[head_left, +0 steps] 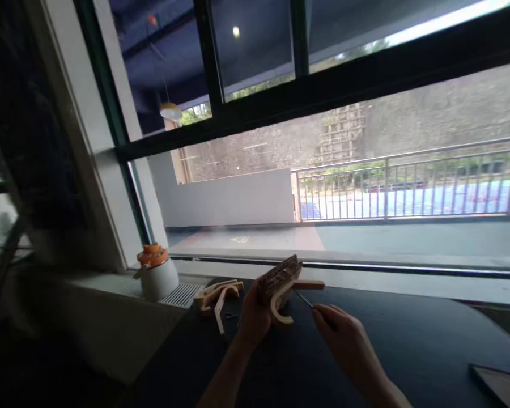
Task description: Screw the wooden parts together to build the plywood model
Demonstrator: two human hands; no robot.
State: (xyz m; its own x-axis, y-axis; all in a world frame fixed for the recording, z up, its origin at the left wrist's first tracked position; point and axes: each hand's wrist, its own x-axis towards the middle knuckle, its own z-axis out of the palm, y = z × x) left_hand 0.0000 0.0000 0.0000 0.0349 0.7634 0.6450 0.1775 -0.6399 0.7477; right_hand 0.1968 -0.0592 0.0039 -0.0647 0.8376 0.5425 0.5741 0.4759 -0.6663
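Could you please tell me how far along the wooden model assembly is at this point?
Done: several wooden parts are already joined into one wooden model, held up in the left hand. In hand: the right hand points a thin tool at it. Remaining: loose wooden pieces lie unattached on the dark table beside it.

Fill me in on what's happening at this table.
A person's left hand holds a wooden assembly up over the dark table by the window. The right hand pinches a thin metal tool, its tip pointed at the assembly. More wooden parts lie on the table to the left, near a white pot with an orange lid.
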